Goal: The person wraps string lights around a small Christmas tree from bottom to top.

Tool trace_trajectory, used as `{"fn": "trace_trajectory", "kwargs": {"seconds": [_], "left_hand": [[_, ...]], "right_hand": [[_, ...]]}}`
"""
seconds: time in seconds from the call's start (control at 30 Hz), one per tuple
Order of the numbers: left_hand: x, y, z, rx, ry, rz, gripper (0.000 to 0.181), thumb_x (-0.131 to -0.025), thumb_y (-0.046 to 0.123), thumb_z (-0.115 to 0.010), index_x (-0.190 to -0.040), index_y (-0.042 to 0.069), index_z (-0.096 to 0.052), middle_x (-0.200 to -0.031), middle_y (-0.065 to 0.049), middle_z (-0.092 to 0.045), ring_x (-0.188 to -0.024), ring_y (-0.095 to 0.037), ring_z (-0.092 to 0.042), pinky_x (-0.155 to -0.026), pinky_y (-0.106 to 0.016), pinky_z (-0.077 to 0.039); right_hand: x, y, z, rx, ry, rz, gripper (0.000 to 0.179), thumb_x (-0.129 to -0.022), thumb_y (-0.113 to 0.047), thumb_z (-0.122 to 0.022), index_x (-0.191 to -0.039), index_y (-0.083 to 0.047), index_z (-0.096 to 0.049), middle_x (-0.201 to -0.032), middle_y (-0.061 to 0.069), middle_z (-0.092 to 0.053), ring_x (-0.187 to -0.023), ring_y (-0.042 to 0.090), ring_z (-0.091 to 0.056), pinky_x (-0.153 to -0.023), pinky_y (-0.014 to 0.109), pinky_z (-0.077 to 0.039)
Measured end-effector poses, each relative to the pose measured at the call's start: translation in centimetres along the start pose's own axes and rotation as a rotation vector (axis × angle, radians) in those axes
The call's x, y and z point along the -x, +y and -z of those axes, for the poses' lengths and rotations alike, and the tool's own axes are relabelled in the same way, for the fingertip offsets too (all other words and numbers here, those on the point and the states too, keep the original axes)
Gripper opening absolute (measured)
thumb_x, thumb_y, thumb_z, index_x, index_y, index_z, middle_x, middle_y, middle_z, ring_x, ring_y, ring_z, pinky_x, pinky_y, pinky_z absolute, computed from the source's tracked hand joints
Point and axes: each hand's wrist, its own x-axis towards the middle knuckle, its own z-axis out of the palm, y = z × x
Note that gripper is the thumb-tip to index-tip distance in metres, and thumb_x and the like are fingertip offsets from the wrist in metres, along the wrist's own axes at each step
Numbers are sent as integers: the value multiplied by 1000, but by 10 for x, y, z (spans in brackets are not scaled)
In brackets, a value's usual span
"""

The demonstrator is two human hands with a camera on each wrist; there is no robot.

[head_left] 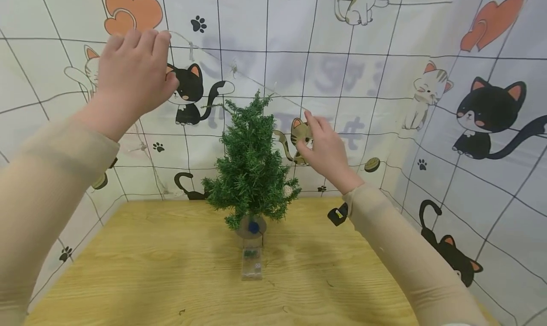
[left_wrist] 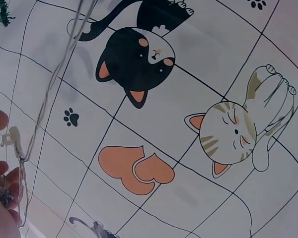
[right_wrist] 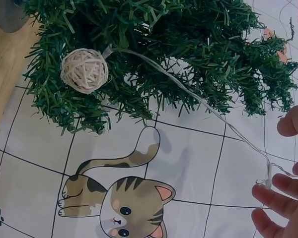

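A pale, thin wire (head_left: 265, 88) slopes down from my raised left hand (head_left: 132, 74) to my right hand (head_left: 326, 148), passing over the top of a small green artificial tree (head_left: 252, 160). My left fingers grip a gathered bunch of the wire; a pale lump (left_wrist: 12, 141) on it shows beside the thumb. More wire hangs below that hand. At my right hand, the wire runs between the fingers, with the thumb held apart. From there it leads down to a cream woven ball (right_wrist: 84, 71) against the tree's lower right branches.
The tree stands on a greyish base (head_left: 239, 228) with a blue spot, at the back of the wooden table (head_left: 171, 269). A small clear box (head_left: 251, 266) lies in front of it. A gridded cat-print cloth (head_left: 273, 13) encloses the back and sides. Small green scraps dot the tabletop.
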Motion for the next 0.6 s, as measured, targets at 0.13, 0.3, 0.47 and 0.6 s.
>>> {"fn": "trace_trajectory", "kwargs": {"seconds": [0.13, 0.3, 0.47, 0.6], "left_hand": [[-17, 3, 0, 26, -64, 34, 58, -90, 22, -47, -137, -9, -36, -118, -28, -49, -103, -43, -44, -86, -52, -35], [-34, 6, -1, 38, -196, 48, 60, -94, 25, -45, -142, -8, -30, -124, -29, -46, -113, -44, -39, -94, -55, -31], [-44, 7, -11, 68, -263, 58, 62, -95, 28, -45, -142, -9, -29, -128, -30, -44, -115, -46, -38, -98, -57, -28], [-48, 7, -20, 44, -299, 59, 60, -95, 26, -40, -142, -10, -27, -128, -30, -42, -111, -45, -38, -96, -57, -29]], "right_hand": [[-4, 3, -3, -73, -81, -90, 73, -93, -27, -56, -155, -15, -21, -132, 16, -48, -58, 22, -43, -47, 35, -39], [-9, 9, -4, -153, -159, -162, 77, -92, -31, -56, -157, -20, -15, -132, 14, -47, -73, 25, -52, -56, 39, -43], [-13, 14, -6, -208, -206, -201, 79, -92, -30, -57, -157, -19, -13, -136, 12, -47, -96, 28, -56, -71, 42, -47], [-16, 14, -6, -215, -238, -224, 80, -92, -30, -58, -157, -18, -12, -137, 12, -48, -91, 26, -58, -66, 40, -46]]}}
